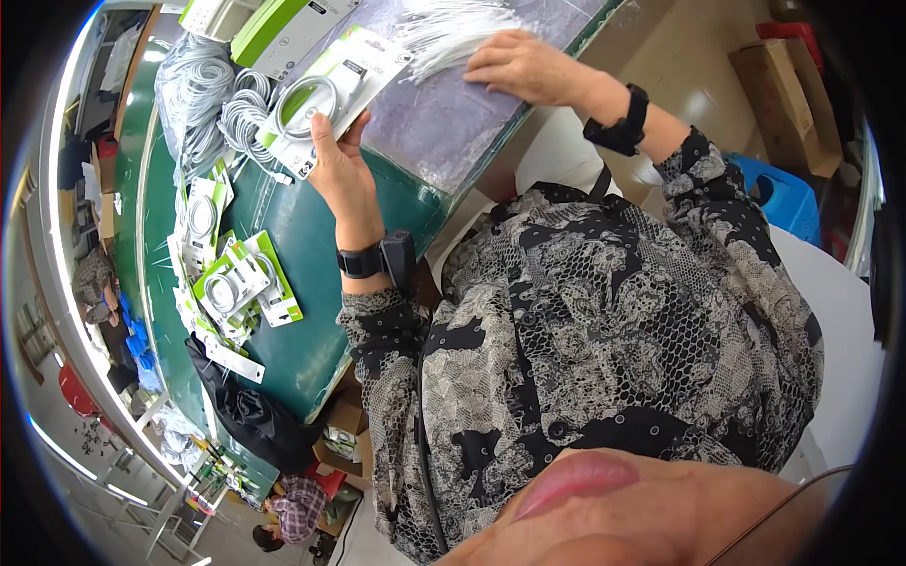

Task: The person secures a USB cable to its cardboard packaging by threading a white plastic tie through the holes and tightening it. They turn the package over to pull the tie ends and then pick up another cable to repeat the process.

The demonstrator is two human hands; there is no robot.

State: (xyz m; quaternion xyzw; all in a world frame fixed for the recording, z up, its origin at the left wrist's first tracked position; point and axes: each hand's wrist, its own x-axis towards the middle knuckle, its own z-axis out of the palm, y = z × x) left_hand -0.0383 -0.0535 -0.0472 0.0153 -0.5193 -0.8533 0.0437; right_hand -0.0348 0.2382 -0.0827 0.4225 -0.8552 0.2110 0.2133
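My left hand (pixel 342 179) is closed on a cable package (pixel 326 102), a white and green hang card with a coiled white cable on its front. The thumb lies over the card's lower edge. To the right, my right hand (pixel 524 68) rests at the edge of a pile of thin white cable ties (pixel 444 33). Its fingers are bent and close together, with the fingertips down at the mat; whether a tie is between them is hidden. Bundles of grey-white coiled cables (pixel 247 113) lie just left of the held package.
A heap of packaged cables (pixel 226 283) lies on the green table (pixel 326 363). Green and white boxes (pixel 283 38) stand at the far side. A black bag (pixel 250 415) hangs at the table's left edge. Cardboard (pixel 779 104) and a blue stool (pixel 779 193) are at right.
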